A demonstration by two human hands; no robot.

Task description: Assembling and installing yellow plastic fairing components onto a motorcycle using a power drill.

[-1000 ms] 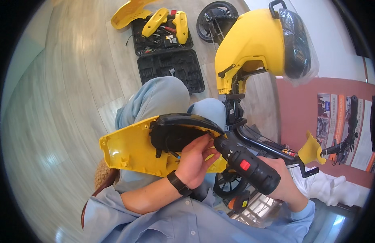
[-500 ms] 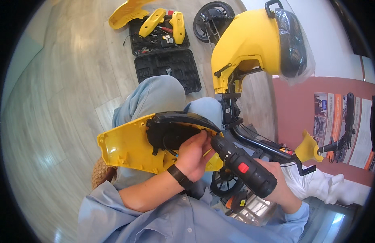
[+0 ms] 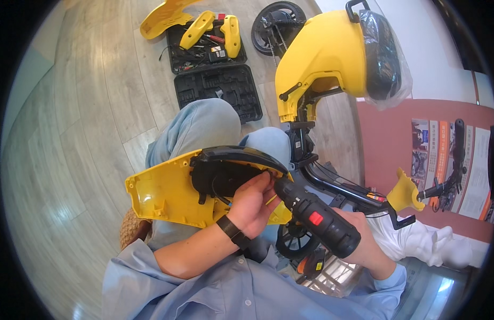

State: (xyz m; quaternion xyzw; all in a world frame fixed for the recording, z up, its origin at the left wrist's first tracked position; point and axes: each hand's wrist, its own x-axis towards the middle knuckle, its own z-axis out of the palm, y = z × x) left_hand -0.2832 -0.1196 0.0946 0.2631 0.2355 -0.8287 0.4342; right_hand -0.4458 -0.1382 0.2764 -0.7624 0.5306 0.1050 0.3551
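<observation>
Across my lap lies a yellow plastic cover [image 3: 160, 188], its hollow inside facing up, with a black curved headlight-like part [image 3: 217, 178] set in it. My right hand [image 3: 368, 242] is closed round the handle of a black cordless drill [image 3: 324, 224] with a red button. The drill's nose points up and left at the right end of the black part. My left hand [image 3: 251, 205] reaches over the cover beside that nose, thumb and fingertips pinched together at the black part's edge. What they pinch is hidden, and so is the drill's tip.
A yellow and black electric bike [image 3: 324, 58] stands to the right, its plastic-wrapped seat at the top. An open black tool case [image 3: 217, 90] lies on the floor ahead, with yellow covers on it. A small black wheel [image 3: 296, 242] is close below the drill.
The whole view has shifted slightly to the left. Both hands, the drill and the cover keep nearly the same places relative to each other.
</observation>
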